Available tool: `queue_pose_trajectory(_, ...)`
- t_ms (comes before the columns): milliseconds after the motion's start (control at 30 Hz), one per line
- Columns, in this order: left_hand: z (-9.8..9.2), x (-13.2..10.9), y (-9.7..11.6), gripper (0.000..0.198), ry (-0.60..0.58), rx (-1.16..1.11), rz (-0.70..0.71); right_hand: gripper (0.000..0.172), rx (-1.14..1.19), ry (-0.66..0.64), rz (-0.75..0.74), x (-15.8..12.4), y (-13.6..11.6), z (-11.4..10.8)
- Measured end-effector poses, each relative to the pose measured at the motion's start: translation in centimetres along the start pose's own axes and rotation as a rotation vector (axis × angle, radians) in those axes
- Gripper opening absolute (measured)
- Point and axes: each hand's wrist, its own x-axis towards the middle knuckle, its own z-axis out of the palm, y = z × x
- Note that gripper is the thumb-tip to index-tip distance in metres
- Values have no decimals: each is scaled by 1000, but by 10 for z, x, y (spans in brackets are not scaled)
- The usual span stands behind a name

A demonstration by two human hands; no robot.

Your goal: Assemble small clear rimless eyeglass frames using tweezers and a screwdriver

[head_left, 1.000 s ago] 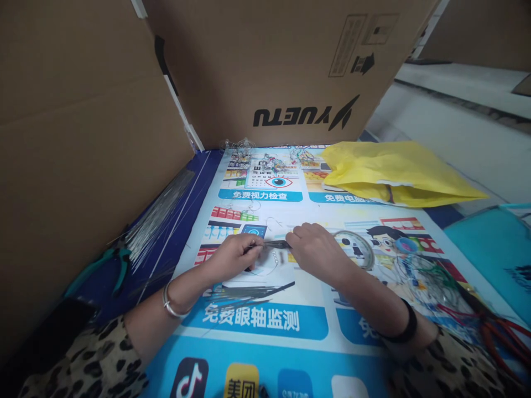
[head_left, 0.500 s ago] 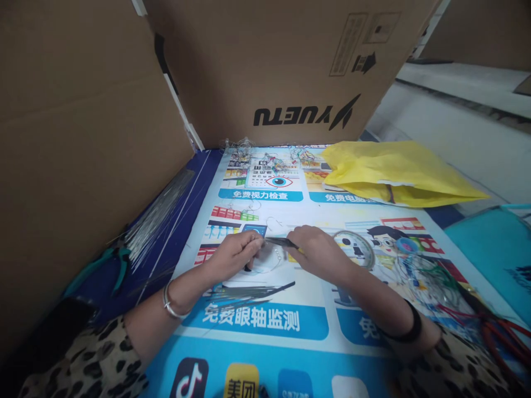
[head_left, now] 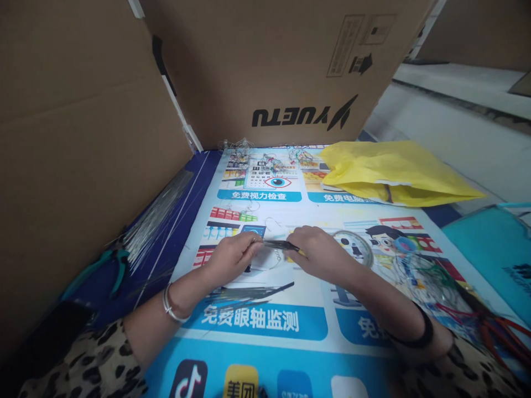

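Observation:
My left hand [head_left: 232,257] is pinched shut on the end of a thin wire piece with small beads [head_left: 271,260] over a printed poster [head_left: 265,326]. My right hand [head_left: 317,251] is closed round dark small pliers [head_left: 280,244], whose tips point left and meet the fingers of my left hand. Both hands rest low on the poster, almost touching. A silver bangle sits on my left wrist and a black band on my right.
Cardboard walls stand left and behind [head_left: 286,72]. A bundle of straight silver wires [head_left: 160,213] and teal-handled pliers [head_left: 110,265] lie at left. A yellow bag [head_left: 394,171] lies at back right. Tangled wires and red-handled pliers [head_left: 493,331] sit at right, more wire pieces [head_left: 249,293] below my hands.
The pliers in my right hand tilted up and then came level again. Both hands stayed nearly in the same place.

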Motion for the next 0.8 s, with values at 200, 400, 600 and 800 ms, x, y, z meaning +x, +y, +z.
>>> queue_pose_trajectory(200,1,0,1,18,36,163,65,22,-29,31,0,0,-1,0)
queue_pose_trajectory(400,2,-1,-1,18,46,207,108,23,-38,67,3,-1,-3,1)
queue_pose_trajectory(600,3,-1,-2,20,62,230,138,21,-43,84,8,-1,-2,4)
queue_pose_trajectory(800,3,-1,-3,22,52,197,132,21,-67,60,25,-2,-4,3)
